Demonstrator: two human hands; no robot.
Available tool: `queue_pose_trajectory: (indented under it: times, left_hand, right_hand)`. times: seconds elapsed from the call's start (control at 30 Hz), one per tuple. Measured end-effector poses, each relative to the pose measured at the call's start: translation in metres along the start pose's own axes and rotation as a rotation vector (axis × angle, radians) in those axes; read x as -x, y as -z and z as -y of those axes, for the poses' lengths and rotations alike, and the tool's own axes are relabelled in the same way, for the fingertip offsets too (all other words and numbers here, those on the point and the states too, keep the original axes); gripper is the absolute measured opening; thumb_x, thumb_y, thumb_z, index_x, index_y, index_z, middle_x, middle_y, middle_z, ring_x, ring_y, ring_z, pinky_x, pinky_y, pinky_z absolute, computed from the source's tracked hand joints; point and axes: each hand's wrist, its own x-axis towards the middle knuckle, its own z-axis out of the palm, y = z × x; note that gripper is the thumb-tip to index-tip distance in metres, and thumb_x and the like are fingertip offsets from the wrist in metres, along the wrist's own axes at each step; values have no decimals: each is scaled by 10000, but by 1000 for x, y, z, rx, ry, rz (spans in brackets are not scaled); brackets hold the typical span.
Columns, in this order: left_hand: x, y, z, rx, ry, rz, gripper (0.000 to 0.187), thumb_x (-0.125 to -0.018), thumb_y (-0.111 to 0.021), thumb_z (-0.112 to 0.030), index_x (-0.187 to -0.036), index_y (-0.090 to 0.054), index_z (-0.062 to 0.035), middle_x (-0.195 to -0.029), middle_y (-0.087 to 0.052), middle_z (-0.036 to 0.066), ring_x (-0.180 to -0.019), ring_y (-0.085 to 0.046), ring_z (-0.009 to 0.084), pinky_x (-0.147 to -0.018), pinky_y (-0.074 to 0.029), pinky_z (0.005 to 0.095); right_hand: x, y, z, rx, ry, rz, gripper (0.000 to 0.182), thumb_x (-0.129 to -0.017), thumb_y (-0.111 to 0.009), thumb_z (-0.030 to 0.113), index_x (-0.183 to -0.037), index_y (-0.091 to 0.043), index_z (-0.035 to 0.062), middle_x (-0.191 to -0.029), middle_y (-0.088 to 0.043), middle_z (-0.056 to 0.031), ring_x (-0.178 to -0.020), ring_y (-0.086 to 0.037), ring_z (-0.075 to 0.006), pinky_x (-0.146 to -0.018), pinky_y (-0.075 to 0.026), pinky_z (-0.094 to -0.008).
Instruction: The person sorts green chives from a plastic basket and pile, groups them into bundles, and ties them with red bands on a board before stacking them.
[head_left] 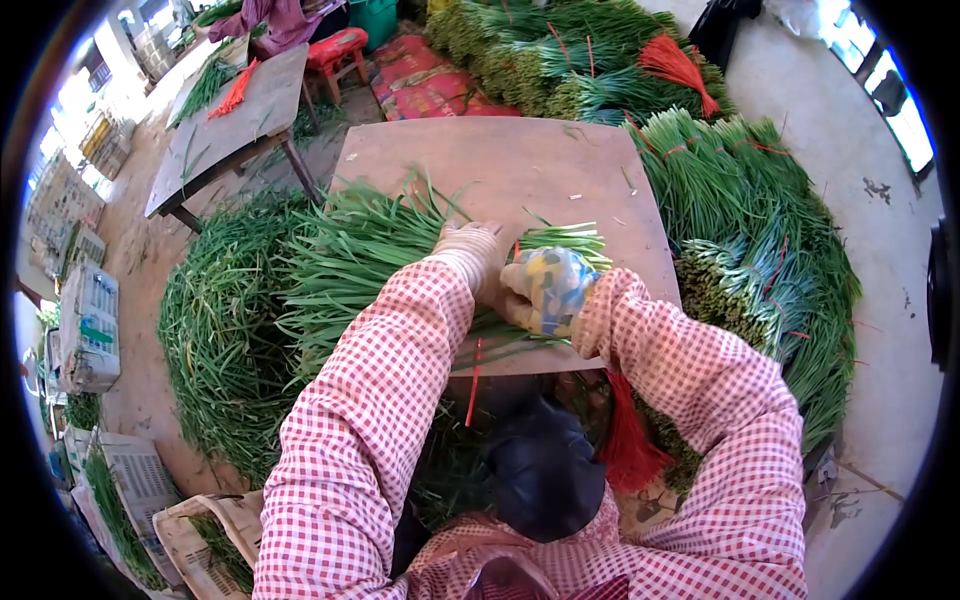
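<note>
A bunch of long green leaves with pale stems, like garlic chives (370, 235), lies across the brown board table (540, 155). My left hand (470, 255), in a cream covering, is closed over the bunch near its middle. Beside it, toward the cut stem ends (575, 238), my right hand (548, 290) wears a blue, yellow and white glove. Its fingers are curled in against the bunch, and what they pinch is hidden. A bit of red tie shows between the hands, and a red strip (474, 385) hangs over the near table edge.
A heap of loose greens (225, 320) stands left of the table. Tied bunches (760, 220) are stacked on the right and at the back. Red ties (630, 440) hang below the near edge. At back left, a person (275, 22) sits near another table (220, 150).
</note>
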Motion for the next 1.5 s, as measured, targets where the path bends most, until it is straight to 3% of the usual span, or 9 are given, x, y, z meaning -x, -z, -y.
queue_pose_trajectory:
  times: [0.23,0.33,0.47,0.57,0.7,0.8,0.9,1.07,1.5]
  left_hand:
    - [13,6,-2,18,-62,-31,1131,-416,-866,-548,-1371,-438,-119,-1322,-525,111,-1253,-482,282,-1053,-336,453]
    - [11,11,-2,31,-80,17,1109,-419,-866,-543,-1355,-452,-117,-1288,-556,108,-1229,-507,293,-1028,-349,454]
    - [9,16,-3,87,-67,53,1056,-415,-896,-467,-1313,-481,-98,-1171,-639,119,-1165,-559,315,-1011,-353,468]
    - [8,11,-3,102,-56,17,1015,-411,-906,-445,-1285,-515,-108,-1160,-647,133,-1155,-566,317,-1009,-365,446]
    - [5,14,2,102,-47,64,1020,-420,-890,-489,-1295,-516,-122,-1211,-624,141,-1181,-551,312,-1017,-364,446]
    - [7,13,0,110,-56,90,1072,-426,-882,-515,-1339,-480,-121,-1235,-612,147,-1196,-544,314,-1026,-355,458]
    - [8,11,1,168,-37,46,975,-424,-917,-421,-1266,-539,-108,-1170,-643,156,-1155,-571,322,-983,-418,408]
    - [11,13,-1,145,-9,53,956,-440,-918,-397,-1268,-539,-107,-1161,-645,158,-1139,-580,324,-983,-423,398]
    - [23,9,-4,13,-98,-8,1119,-404,-882,-501,-1343,-431,-91,-1239,-573,185,-1229,-486,359,-1034,-347,480]
  right_hand:
    - [-12,21,-75,-284,-478,-277,400,-829,-665,363,-1087,-654,58,-980,-683,-192,-939,-660,-322,-847,-513,-392]
    - [-32,-12,-106,30,-671,12,439,-843,-647,412,-1141,-641,89,-1091,-666,-185,-1047,-625,-307,-914,-473,-393]
    - [-28,-38,-135,-440,-566,143,409,-845,-696,343,-1142,-631,70,-982,-682,-79,-913,-629,-191,-823,-479,-335]
    - [-14,-36,-139,-1259,-829,-328,252,-864,-702,303,-1002,-630,105,-794,-624,-20,-765,-602,-132,-684,-501,-290]
    - [44,-11,-140,-1432,-739,-697,173,-903,-657,219,-1014,-596,102,-788,-596,-1,-612,-571,-135,-600,-514,-283]
    - [123,16,-117,-1045,-933,-597,174,-889,-639,217,-994,-582,90,-773,-535,18,-702,-544,-114,-658,-499,-270]
    - [184,-16,-66,326,-447,-228,299,-858,-626,180,-1122,-614,39,-941,-645,-87,-781,-617,-257,-769,-531,-350]
    - [101,-46,63,-157,-491,40,216,-878,-621,226,-1033,-670,83,-874,-664,-168,-839,-656,-353,-764,-539,-444]
    - [36,-117,16,-165,-617,-273,247,-794,-636,240,-1007,-684,124,-970,-672,-167,-913,-637,-353,-796,-515,-448]
